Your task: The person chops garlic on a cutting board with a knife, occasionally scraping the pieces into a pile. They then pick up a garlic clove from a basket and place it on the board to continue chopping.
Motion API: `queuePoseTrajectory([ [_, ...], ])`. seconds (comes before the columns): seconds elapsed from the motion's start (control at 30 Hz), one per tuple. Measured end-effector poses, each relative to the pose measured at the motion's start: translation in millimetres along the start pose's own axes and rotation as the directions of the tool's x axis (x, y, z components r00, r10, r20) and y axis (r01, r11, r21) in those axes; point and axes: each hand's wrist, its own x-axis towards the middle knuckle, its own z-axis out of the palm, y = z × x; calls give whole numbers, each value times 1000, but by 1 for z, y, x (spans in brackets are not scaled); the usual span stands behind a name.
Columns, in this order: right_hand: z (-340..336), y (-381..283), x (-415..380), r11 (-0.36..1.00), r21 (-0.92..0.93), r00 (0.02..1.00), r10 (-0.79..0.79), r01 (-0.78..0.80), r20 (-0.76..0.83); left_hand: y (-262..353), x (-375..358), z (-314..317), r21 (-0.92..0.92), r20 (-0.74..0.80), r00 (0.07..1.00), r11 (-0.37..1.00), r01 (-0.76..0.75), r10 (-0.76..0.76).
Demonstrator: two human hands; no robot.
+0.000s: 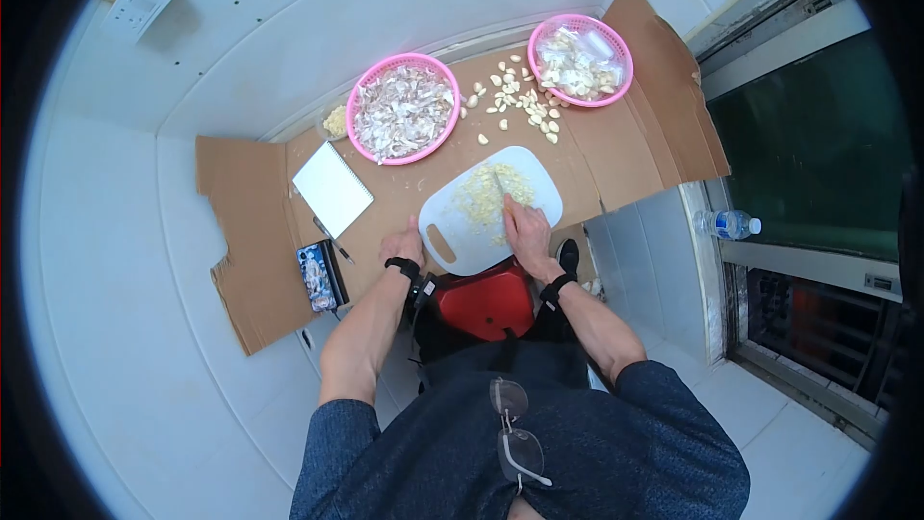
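My right hand (526, 233) is closed around the handle of a knife (500, 183). Its narrow blade points away from me over finely chopped garlic (478, 196). The garlic lies on a white cutting board (462, 255) with an oval handle slot, set at a slant near the front edge. Beside the board's left edge, my left hand (402, 245) rests on the cardboard (371, 265), fingers curled in and the thumb side towards the board. Whole peeled garlic cloves (525, 101) are scattered behind the board.
A pink basket of garlic skins (404, 111) and another with bagged garlic (580, 63) stand at the back. A small tub (334, 123), notebook (332, 189), pen (334, 241) and phone (314, 276) lie left. Below are a red stool (486, 303) and, right, a water bottle (729, 224).
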Motion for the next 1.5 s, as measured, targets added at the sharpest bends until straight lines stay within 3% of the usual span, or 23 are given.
queuePoseTrajectory([
  [0.07,1,-1,4,1000,10,994,-6,7,-105,2,-4,-1,-75,-1,998,995,64,-64],
  [0.17,5,4,0,1000,12,995,19,-18,-99,5,-11,-15,-17,65,998,1000,19,-18],
  [0.27,7,5,-3,999,-2,998,42,-42,-50,1,1,2,-7,-36,999,999,37,-37],
  [0.4,5,4,0,999,-3,999,47,-47,-26,-4,5,0,-16,10,999,999,-38,38],
  [0.47,8,6,0,1000,11,995,18,-17,-96,2,-13,-9,-54,4,1000,998,-17,17],
  [0.57,-3,-4,6,999,18,996,43,-41,-75,-13,20,7,-6,71,996,999,-45,45],
  [0.7,10,3,2,1000,-25,993,11,-14,-115,-6,4,0,-31,47,999,999,-13,15],
  [0.8,15,5,-2,1000,-20,995,21,-23,-100,4,-17,-14,23,-1,1000,999,-27,27],
  [1.0,9,-3,1,1000,-23,994,13,-15,-113,-7,4,2,-79,-22,998,995,-65,63],
  [1.07,5,-11,2,999,31,998,-21,23,-65,-11,16,5,-14,40,998,998,-54,54],
  [1.2,13,-15,-4,999,-5,998,-38,38,-47,0,-7,-12,18,8,1000,1000,-26,26],
  [1.3,17,-10,-7,1000,-5,1000,-11,11,-25,-14,18,5,57,-6,992,990,-128,128],
  [1.37,13,-8,-6,999,-28,999,-37,37,-5,-22,36,14,-47,97,989,993,-106,110],
  [1.47,12,-7,-3,998,-29,998,-50,49,-45,-9,7,-3,-2,54,991,992,-122,122],
  [1.5,8,-11,1,998,-34,998,-47,45,-52,-5,9,-1,-24,49,997,998,-51,52],
])
